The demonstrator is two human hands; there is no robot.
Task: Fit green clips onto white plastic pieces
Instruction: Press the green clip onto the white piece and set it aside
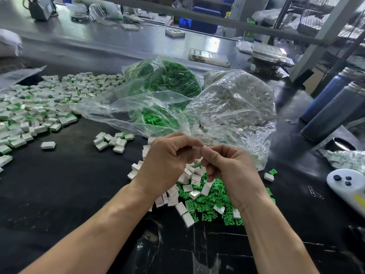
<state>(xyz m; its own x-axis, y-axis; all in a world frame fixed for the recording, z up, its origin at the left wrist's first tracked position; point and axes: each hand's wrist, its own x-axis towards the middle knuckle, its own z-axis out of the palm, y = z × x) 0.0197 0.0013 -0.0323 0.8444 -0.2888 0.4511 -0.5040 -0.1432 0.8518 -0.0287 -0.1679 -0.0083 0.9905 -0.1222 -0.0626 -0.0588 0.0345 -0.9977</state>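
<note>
My left hand [167,159] and my right hand [231,171] meet at the fingertips above the black table. Both have curled fingers that pinch a small pale piece [197,149], which the fingers mostly hide. Under them lies a heap of loose green clips [213,200] mixed with white plastic pieces [189,175]. A white piece [206,188] stands right under my right hand; whether the hand holds it is unclear. White pieces fitted with green clips are spread at the left [29,107], with a small group [112,141] nearer.
Behind my hands sit an open clear bag of green clips [169,80] and a clear bag of white pieces [237,107]. At the right are two dark bottles [331,107], a metal cup [342,145], a white controller [347,186] and paper clips [316,193].
</note>
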